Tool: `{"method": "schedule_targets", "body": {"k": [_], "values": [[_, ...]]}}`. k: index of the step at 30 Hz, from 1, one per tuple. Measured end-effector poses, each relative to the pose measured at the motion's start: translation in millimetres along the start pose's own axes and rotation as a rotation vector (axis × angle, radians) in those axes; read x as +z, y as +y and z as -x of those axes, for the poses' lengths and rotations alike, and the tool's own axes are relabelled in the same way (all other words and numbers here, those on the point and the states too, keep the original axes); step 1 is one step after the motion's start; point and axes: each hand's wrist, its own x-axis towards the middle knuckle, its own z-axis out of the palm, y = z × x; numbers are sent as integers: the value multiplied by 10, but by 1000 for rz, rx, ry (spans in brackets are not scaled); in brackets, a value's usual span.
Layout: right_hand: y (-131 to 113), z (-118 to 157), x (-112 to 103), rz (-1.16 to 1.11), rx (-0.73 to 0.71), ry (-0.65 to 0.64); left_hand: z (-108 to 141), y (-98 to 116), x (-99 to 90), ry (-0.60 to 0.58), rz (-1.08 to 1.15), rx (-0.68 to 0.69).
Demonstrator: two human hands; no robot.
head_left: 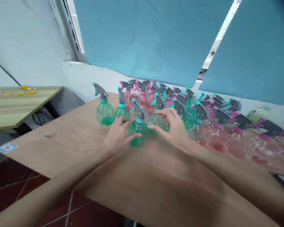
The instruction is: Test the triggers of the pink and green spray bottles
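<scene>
A blue sheet (142, 41) hangs beyond the fingers. Dark red floor tiles (59, 205) lie below them, left.

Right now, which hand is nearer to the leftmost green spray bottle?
Left. The left hand is in front of the leftmost spray bottle and slightly to its right, beside the front spray bottle. The right hand is farther right, past that front one.

Bright glare at upper left, soft shadows lower right, motion blur at centre, edges stretched by wide-angle distortion.
</scene>
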Motion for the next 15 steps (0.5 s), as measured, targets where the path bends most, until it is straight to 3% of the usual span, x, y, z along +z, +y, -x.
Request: {"method": "schedule_targets", "body": {"k": [7,15], "values": [[119,-429,-206,371,168,-42,-401,-9,-157,-165,-107,-88],[209,-732,-4,537,423,-322,-666,27,-118,-324,-182,-136]]}}
